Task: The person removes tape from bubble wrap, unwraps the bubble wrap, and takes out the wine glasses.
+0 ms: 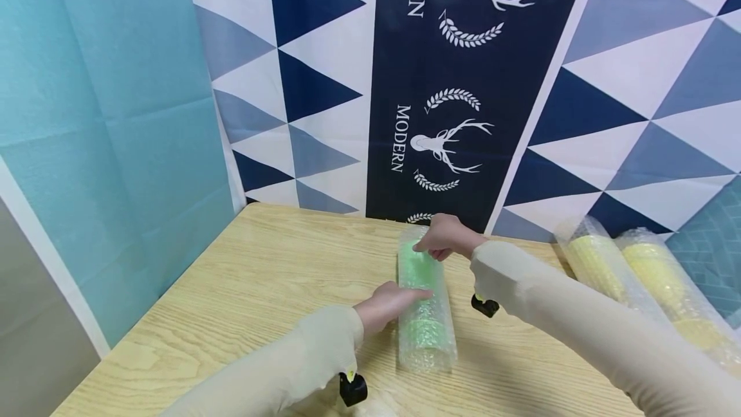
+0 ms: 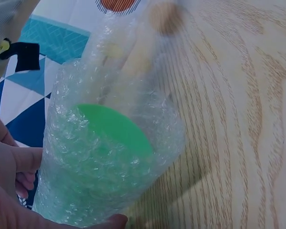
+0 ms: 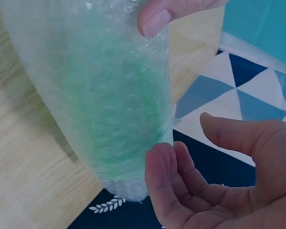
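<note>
Head | bubble wrap (image 1: 425,357) encloses green roll (image 1: 418,270) | left fingers (image 2: 28,159) grip wrap | right fingers (image 3: 158,167) loosely curled, thumb apart

Dim wrist views show glinting bubble wrap (image 2: 95,176).

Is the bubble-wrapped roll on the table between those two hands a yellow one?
No, that wrapped roll shows green, while the yellow rolls lie off to the right.

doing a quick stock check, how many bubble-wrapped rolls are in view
3: one green roll in the middle, a yellow roll and another yellow roll side by side at the right. The right sleeve may hide more.
</note>
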